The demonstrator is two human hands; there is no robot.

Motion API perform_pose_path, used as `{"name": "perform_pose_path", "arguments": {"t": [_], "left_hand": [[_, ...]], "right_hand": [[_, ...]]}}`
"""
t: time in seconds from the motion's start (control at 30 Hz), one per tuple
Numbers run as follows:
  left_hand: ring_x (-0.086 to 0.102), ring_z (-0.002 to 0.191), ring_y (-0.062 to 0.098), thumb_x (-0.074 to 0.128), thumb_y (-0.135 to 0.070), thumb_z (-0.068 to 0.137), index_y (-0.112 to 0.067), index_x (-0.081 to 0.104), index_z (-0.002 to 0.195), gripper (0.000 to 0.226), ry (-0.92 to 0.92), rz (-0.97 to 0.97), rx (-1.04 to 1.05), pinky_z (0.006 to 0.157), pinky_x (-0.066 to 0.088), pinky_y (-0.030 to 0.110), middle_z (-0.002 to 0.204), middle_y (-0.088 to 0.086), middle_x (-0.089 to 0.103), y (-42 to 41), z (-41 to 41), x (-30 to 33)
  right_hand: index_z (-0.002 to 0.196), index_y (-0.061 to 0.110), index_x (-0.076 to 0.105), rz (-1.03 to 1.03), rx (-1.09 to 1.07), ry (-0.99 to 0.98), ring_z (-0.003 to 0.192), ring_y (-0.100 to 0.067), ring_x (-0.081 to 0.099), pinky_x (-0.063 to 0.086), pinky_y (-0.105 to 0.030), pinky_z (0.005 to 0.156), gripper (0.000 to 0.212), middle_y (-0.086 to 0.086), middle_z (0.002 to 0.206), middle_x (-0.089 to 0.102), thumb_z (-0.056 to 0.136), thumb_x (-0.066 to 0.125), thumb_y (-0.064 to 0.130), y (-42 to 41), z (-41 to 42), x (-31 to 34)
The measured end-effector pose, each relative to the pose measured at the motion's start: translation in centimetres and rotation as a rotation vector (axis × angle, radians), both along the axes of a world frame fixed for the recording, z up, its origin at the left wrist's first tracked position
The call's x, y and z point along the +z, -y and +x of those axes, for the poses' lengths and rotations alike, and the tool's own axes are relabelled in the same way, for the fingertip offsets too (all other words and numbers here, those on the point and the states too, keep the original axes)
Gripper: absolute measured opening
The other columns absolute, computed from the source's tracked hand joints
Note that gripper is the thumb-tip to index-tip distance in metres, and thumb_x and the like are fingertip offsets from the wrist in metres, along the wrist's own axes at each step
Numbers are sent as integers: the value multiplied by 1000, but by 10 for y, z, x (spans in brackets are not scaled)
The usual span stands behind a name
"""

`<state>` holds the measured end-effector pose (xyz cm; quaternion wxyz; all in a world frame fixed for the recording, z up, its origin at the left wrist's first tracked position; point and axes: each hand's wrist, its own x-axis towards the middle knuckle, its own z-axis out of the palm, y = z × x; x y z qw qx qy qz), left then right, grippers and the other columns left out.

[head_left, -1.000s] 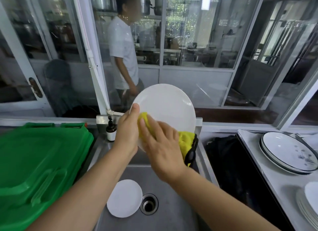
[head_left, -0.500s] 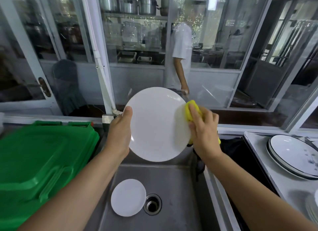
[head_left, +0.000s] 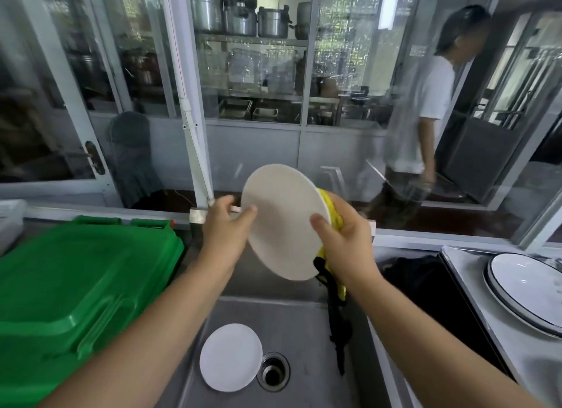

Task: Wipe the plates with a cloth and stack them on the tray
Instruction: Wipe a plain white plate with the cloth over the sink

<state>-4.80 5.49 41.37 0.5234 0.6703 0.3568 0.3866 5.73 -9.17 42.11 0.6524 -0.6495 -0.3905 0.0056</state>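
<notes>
Above the steel sink I hold a white plate (head_left: 282, 225), tilted with its face toward me. My left hand (head_left: 226, 225) pinches its left rim, thumb on the front. My right hand (head_left: 343, 240) grips the right rim, thumb on the front and fingers behind, pressing a yellow cloth (head_left: 331, 213) against the back. The cloth's black edge hangs down below the plate. A smaller white plate (head_left: 230, 356) lies flat in the sink (head_left: 304, 322) beside the drain. Black-rimmed plates (head_left: 529, 289) sit stacked on the counter at the right.
A green plastic lid (head_left: 76, 292) covers the area left of the sink. A dark cloth (head_left: 422, 283) lies in the basin to the right. Glass partitions rise behind the sink; a person in a white shirt (head_left: 425, 109) walks behind them at the right.
My right hand moved the yellow cloth from the plate's front to behind its right rim. The plate turned and tilted. The person behind the glass walked to the right.
</notes>
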Motion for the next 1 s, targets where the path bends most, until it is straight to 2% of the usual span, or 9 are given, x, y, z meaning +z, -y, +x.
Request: {"name": "perform_pose_path", "arguments": {"t": [0.07, 0.13, 0.2, 0.3, 0.43, 0.57, 0.73, 0.83, 1.0], "left_hand": [[66, 97, 19, 58, -45, 89, -19, 64, 101, 29, 115, -172, -151, 73, 53, 41, 103, 4, 70, 18, 3, 7], [72, 85, 19, 55, -50, 90, -18, 67, 92, 35, 232, -391, -274, 70, 59, 40, 89, 3, 75, 27, 7, 17], [72, 67, 18, 56, -44, 92, -15, 65, 86, 32, 311, -460, -256, 56, 58, 33, 71, 3, 74, 30, 10, 24], [69, 56, 11, 58, -34, 93, -22, 63, 82, 17, 332, -434, -117, 48, 53, 25, 59, -6, 70, 31, 11, 24], [69, 72, 16, 58, -30, 93, -24, 68, 85, 14, 360, -411, -44, 57, 53, 26, 74, -3, 72, 30, 8, 16], [70, 73, 14, 60, -32, 92, -26, 66, 82, 13, 449, -386, 1, 64, 56, 31, 73, -11, 73, 25, 4, 16], [69, 66, 2, 61, -34, 91, -31, 72, 72, 22, 471, -266, -31, 51, 51, 17, 73, -15, 73, 19, -5, 21], [68, 65, 1, 59, -36, 92, -48, 71, 70, 28, 410, -199, -89, 51, 50, 16, 74, -17, 73, 22, -8, 20], [71, 74, 8, 60, -42, 90, -46, 72, 77, 18, 370, -190, -102, 63, 53, 27, 81, -11, 75, 19, -6, 19]], "right_hand": [[120, 33, 62, -81, -146, 296, 98, -6, 55, 42, -20, 82, 41, 11, 110, 61, 87, 59, 8, -7, -9, -7], [125, 14, 61, -121, -191, 624, 92, -25, 57, 45, -32, 79, 45, -6, 113, 63, 81, 61, 2, -13, -14, -15], [119, 4, 64, -98, -223, 856, 79, -34, 57, 48, -39, 70, 45, -14, 111, 65, 75, 63, -6, -17, -22, -21], [119, 6, 63, -40, -242, 1011, 69, -31, 55, 49, -39, 62, 43, -14, 112, 66, 77, 63, -3, -19, -30, -30], [129, 14, 46, -82, -179, 1094, 82, -26, 51, 50, -40, 70, 47, -12, 124, 61, 85, 62, 23, -16, -27, -38], [132, 16, 48, -107, -148, 1041, 90, -23, 45, 46, -35, 83, 44, -8, 131, 55, 92, 56, 30, -9, -18, -45], [128, 10, 59, -216, -229, 864, 97, -21, 39, 29, -21, 96, 42, -12, 130, 55, 97, 41, 32, 3, 3, -38], [130, 9, 57, -217, -294, 816, 97, -33, 45, 39, -34, 93, 38, -13, 133, 52, 95, 52, 22, -6, 10, -16], [134, 12, 53, -185, -240, 1013, 91, -31, 46, 47, -42, 85, 43, -5, 140, 45, 95, 44, 28, -21, -5, 3]]}}
